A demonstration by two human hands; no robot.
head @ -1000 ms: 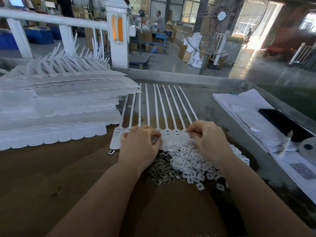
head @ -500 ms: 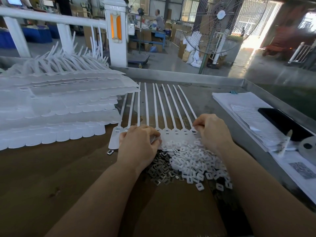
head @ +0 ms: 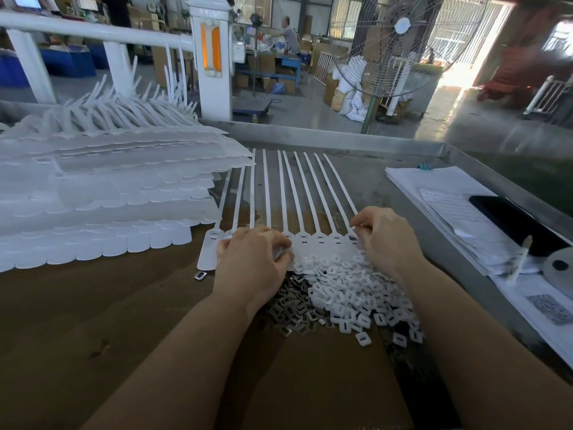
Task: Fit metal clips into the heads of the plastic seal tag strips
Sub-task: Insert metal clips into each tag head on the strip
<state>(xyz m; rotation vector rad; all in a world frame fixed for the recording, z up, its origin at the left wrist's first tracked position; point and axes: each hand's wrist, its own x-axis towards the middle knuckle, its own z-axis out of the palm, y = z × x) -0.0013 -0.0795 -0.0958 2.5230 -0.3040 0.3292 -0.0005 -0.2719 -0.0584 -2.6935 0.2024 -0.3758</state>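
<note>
Both hands work the strip heads (head: 319,243); the left hand (head: 251,259) curls down on them to steady, the right hand (head: 384,240) pinches the end head, clips (head: 291,308) heaped just below for reach.

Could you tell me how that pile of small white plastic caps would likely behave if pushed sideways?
The white plastic caps lie loose and heaped, so they would probably scatter rather than move together. They look light, and a few strays already sit apart on the cardboard.

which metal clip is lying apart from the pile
The lone clip on the brown board, just below the leftmost tag head and left of the left hand. The other clips sit heaped under that wrist.
</note>
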